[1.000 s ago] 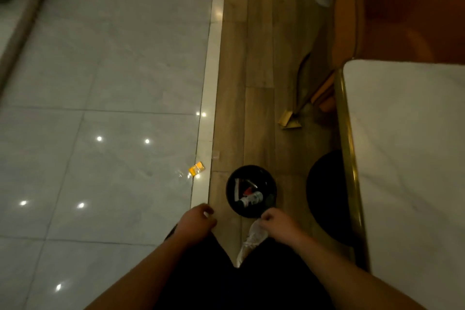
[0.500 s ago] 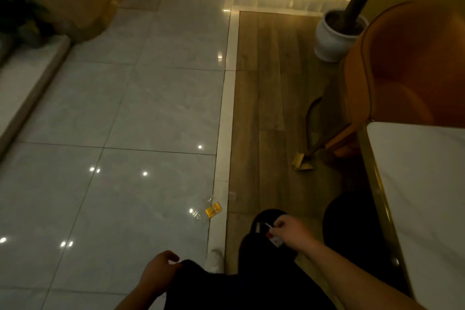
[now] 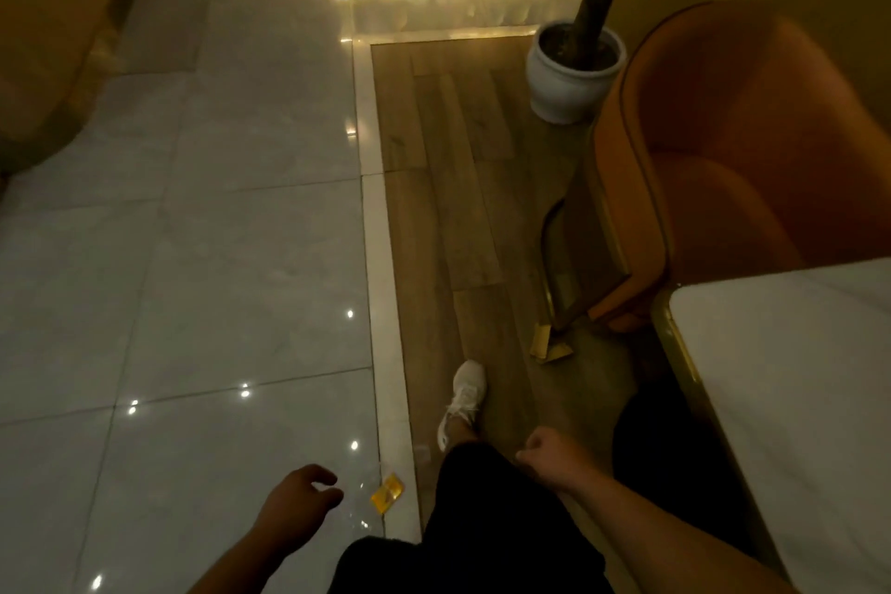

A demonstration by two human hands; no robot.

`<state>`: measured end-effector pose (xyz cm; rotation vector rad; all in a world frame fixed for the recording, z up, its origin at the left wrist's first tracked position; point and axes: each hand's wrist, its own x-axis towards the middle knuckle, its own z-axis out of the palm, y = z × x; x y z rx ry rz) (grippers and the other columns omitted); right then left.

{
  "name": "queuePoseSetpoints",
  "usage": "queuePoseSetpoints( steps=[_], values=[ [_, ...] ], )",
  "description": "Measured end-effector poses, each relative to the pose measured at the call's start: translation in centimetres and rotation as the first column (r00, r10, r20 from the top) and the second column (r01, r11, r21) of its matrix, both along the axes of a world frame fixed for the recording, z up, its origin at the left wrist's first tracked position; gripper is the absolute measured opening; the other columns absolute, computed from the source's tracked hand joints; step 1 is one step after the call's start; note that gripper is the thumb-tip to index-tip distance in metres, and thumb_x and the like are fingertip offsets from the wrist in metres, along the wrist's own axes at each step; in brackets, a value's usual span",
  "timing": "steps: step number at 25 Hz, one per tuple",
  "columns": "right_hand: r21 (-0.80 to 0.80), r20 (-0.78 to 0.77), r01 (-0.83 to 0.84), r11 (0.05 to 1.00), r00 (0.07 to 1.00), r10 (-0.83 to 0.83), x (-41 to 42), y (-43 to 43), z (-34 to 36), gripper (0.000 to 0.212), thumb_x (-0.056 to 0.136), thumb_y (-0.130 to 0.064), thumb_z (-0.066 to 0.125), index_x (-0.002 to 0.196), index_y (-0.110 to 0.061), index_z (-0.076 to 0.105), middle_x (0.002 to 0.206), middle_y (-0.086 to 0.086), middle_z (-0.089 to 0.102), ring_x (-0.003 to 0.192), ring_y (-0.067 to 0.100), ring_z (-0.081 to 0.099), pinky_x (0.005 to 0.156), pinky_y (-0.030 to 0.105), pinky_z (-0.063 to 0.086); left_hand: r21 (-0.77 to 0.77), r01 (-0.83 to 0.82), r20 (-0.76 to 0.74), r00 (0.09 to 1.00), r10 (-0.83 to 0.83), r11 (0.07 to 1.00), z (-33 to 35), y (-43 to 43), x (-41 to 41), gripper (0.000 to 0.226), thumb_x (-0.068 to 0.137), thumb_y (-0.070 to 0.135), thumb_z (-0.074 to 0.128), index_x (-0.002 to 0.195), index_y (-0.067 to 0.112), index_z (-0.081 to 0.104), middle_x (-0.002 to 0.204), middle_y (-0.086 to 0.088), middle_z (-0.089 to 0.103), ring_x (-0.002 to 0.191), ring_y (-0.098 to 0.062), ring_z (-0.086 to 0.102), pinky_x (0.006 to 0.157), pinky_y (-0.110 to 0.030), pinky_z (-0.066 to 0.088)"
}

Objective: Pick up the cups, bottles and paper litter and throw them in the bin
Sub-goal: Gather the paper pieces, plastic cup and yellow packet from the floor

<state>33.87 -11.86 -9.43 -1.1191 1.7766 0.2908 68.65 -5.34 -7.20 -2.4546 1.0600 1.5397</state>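
Reaching for the yellow-labelled clear litter [image 3: 387, 492] on the floor tile [image 3: 202, 304], the left hand [image 3: 301, 504] hovers just beside it, fingers loosely curled and empty. It should grip the transparent body, which is hard to make out, not just the label. The right hand [image 3: 545, 453] is curled into a fist, apparently holding nothing; the bin is out of view.

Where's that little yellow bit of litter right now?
In the head view, low and left of centre: the yellow litter lies on the tile floor beside the white border strip, just right of the left hand.
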Motion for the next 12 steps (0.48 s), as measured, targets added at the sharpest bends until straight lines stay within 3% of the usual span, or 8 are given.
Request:
queuePoseSetpoints(
  steps=[3, 5, 6, 8, 9, 11, 12],
  values=[
    [0.058, 0.021, 0.020, 0.998, 1.000, -0.021, -0.4, -8.1, -1.9, 0.028, 0.090, -0.032, 0.063, 0.112, -0.015, 0.064, 0.118, 0.009, 0.067, 0.110, 0.025, 0.062, 0.083, 0.030, 0.045, 0.047, 0.023, 0.049, 0.998, -0.025, 0.999, -0.6, -8.2, 0.1, 0.023, 0.079, 0.023, 0.074, 0.100, 0.014, 0.069, 0.095, -0.015, 0.070, 0.085, -0.029, 0.068, 0.079, -0.038, 0.054],
    [0.053, 0.078, 0.067, 0.996, 0.994, -0.071, -0.5, -14.2, -2.2, 0.017, 0.090, -0.030, 0.061, 0.101, -0.018, 0.066, 0.118, 0.012, 0.067, 0.109, 0.028, 0.063, 0.089, 0.033, 0.050, 0.073, 0.083, 0.060, 0.994, -0.088, 0.994, -0.1, -14.4, -0.9, 0.023, 0.079, 0.024, 0.074, 0.100, 0.015, 0.068, 0.100, -0.015, 0.070, 0.090, -0.030, 0.068, 0.086, -0.039, 0.054],
    [0.043, 0.098, 0.087, 0.995, 0.991, -0.091, -0.5, -16.9, -2.1, 0.008, 0.089, -0.029, 0.060, 0.090, -0.023, 0.064, 0.116, 0.013, 0.068, 0.107, 0.028, 0.063, 0.092, 0.038, 0.052, 0.070, 0.130, 0.074, 0.988, -0.135, 0.989, 0.4, -17.6, -1.7, 0.023, 0.080, 0.025, 0.073, 0.100, 0.017, 0.067, 0.099, -0.012, 0.069, 0.089, -0.026, 0.067, 0.084, -0.036, 0.053],
    [0.034, 0.120, 0.136, 0.990, 0.983, -0.139, -0.7, -21.3, -2.0, 0.010, 0.089, -0.030, 0.061, 0.079, -0.029, 0.059, 0.114, 0.012, 0.069, 0.106, 0.029, 0.063, 0.094, 0.042, 0.052, 0.018, 0.207, 0.088, 0.974, -0.208, 0.978, 1.7, -24.1, -3.4, 0.022, 0.081, 0.028, 0.070, 0.102, 0.022, 0.065, 0.093, -0.004, 0.067, 0.080, -0.016, 0.064, 0.075, -0.029, 0.049],
    [0.042, 0.124, 0.152, 0.987, 0.980, -0.156, -1.0, -22.8, -1.9, 0.006, 0.088, -0.031, 0.062, 0.085, -0.027, 0.063, 0.115, 0.010, 0.068, 0.107, 0.028, 0.063, 0.093, 0.040, 0.052, -0.023, 0.232, 0.076, 0.970, -0.230, 0.972, 2.4, -26.8, -4.3, 0.021, 0.082, 0.029, 0.069, 0.101, 0.025, 0.064, 0.091, -0.001, 0.068, 0.078, -0.014, 0.063, 0.073, -0.027, 0.047],
    [0.055, 0.144, 0.239, 0.969, 0.959, -0.245, -1.3, -25.0, -1.8, 0.023, 0.087, -0.033, 0.065, 0.103, -0.017, 0.067, 0.112, 0.009, 0.067, 0.106, 0.026, 0.063, 0.087, 0.033, 0.049, -0.070, 0.311, 0.063, 0.950, -0.307, 0.948, 3.7, -32.3, -5.9, 0.014, 0.081, 0.034, 0.066, 0.094, 0.031, 0.064, 0.091, 0.005, 0.069, 0.080, -0.010, 0.063, 0.074, -0.026, 0.047],
    [0.076, 0.159, 0.296, 0.952, 0.939, -0.305, -1.3, -25.5, -2.0, 0.024, 0.087, -0.031, 0.067, 0.103, -0.014, 0.066, 0.108, 0.011, 0.067, 0.100, 0.025, 0.063, 0.083, 0.032, 0.048, -0.078, 0.376, 0.068, 0.926, -0.372, 0.923, 4.2, -34.8, -6.6, 0.011, 0.080, 0.035, 0.063, 0.090, 0.033, 0.066, 0.092, 0.009, 0.069, 0.082, -0.008, 0.063, 0.076, -0.025, 0.047]
  ],
)
